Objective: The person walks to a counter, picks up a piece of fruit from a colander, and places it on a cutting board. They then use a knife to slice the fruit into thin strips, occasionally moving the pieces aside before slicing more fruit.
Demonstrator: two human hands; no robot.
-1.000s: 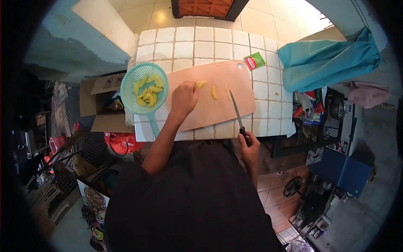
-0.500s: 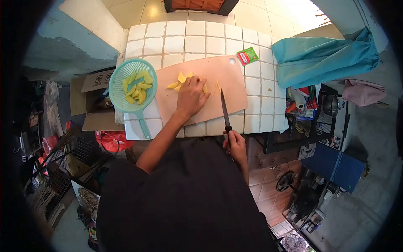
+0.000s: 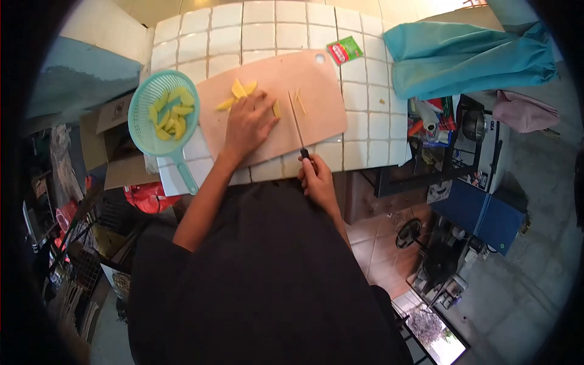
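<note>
My left hand (image 3: 249, 126) rests on the pink cutting board (image 3: 316, 125), fingers bent and pressed on a yellow potato wedge (image 3: 277, 109) that partly shows by the fingertips. Beyond the knuckles lie several more potato wedges (image 3: 239, 89). My right hand (image 3: 319, 184) is wrapped round the black handle of a kitchen knife (image 3: 297, 125). Its blade points away from me and stands nearly edge-down on the board, just right of the wedge. Thin yellow strips (image 3: 299, 102) lie right of the blade.
A mint-green strainer (image 3: 139, 121) with several wedges stands left of the board, its handle toward me. A green and red sachet (image 3: 345, 51) lies at the board's far right corner. A teal cloth (image 3: 450, 58) hangs over the right side of the white tiled counter (image 3: 365, 143).
The view has shifted, so the counter sits higher and further left. The knife has moved left across the board, closer to my left hand, and its blade has turned more upright.
</note>
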